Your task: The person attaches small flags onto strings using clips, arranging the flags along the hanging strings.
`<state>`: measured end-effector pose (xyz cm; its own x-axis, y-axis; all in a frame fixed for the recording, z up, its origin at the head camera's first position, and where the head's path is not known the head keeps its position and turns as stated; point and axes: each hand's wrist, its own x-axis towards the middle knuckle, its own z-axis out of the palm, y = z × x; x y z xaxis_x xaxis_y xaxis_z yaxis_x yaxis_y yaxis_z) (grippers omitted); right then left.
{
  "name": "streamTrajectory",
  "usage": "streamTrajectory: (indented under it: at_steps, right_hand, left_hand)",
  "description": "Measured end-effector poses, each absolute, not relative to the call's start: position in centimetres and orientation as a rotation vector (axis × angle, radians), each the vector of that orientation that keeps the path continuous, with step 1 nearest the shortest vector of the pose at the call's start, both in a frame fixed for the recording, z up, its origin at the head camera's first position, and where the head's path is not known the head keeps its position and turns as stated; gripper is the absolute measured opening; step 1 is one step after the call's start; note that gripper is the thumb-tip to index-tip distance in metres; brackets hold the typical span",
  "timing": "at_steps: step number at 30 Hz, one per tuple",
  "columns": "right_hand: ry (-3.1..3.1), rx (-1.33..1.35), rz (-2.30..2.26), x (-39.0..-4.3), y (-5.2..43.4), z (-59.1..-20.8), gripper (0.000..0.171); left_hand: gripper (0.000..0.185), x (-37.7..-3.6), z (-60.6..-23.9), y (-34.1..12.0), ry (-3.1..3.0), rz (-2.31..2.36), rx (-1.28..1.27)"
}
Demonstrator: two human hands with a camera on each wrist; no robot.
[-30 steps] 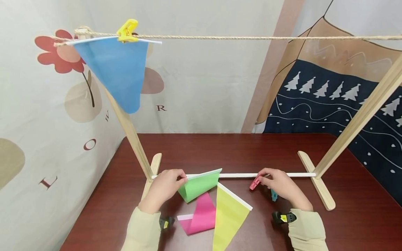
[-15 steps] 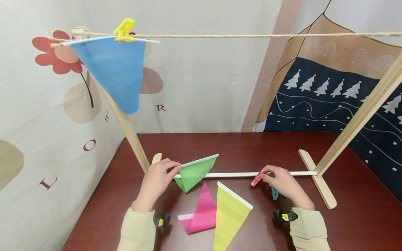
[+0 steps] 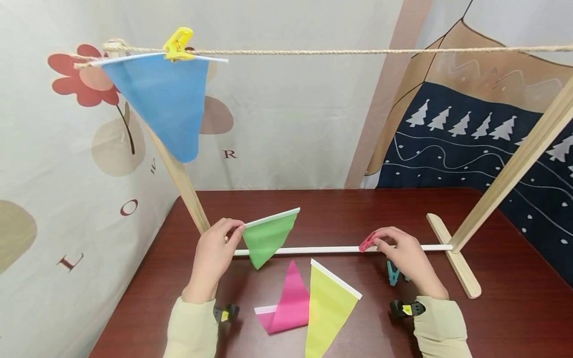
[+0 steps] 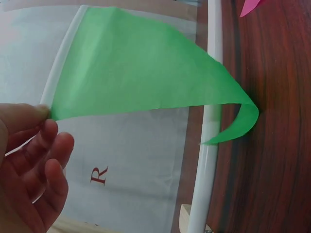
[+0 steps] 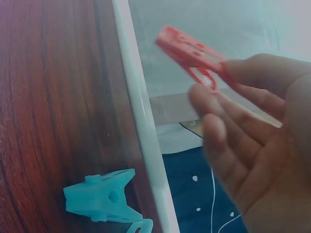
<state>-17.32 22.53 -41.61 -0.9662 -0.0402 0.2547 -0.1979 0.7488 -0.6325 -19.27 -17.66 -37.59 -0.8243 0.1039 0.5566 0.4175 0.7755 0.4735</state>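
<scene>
Left hand is pinching the green pennant above the white rod; right hand is gripping the pink clothespin there.

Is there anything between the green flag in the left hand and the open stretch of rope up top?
Nothing visible blocks it. The left hand pinches the green flag by its white edge, lifted off the table. The rope runs bare to the right of the blue flag and its yellow clip.
</scene>
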Motion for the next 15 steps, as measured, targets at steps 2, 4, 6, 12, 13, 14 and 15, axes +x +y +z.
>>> streamTrajectory:
  at_steps: [2,4,6,12,13,14,15]
  right_hand:
    - [-2.679,0.173,1.012,-17.3,22.5,-41.5,0.021]
    - [-2.624,0.167,1.023,-17.2,22.5,-41.4,0.024]
    - [-2.574,0.154,1.045,-17.2,22.5,-41.2,0.027]
    - [-2.462,0.074,1.03,-19.0,23.9,-44.7,0.027]
    - [-2.445,0.084,1.037,-19.4,24.3,-45.7,0.028]
    - [-2.432,0.086,1.043,-19.5,24.4,-46.1,0.028]
    - [-2.426,0.087,1.037,-19.6,24.4,-46.3,0.029]
  left_hand:
    - [0.009,-19.3,-37.5,-17.9,-2.431,-0.838,-0.364]
    - [0.009,-19.3,-37.4,-18.0,-2.404,-0.853,-0.337]
    - [0.009,-19.3,-37.2,-18.0,-2.381,-0.862,-0.309]
    - [0.009,-19.1,-36.8,-18.4,-2.362,-0.889,-0.204]
    - [0.01,-19.0,-36.9,-18.5,-2.363,-0.899,-0.186]
    - [0.011,-19.0,-36.9,-18.6,-2.367,-0.911,-0.165]
    - [0.011,-18.9,-36.9,-18.8,-2.368,-0.927,-0.144]
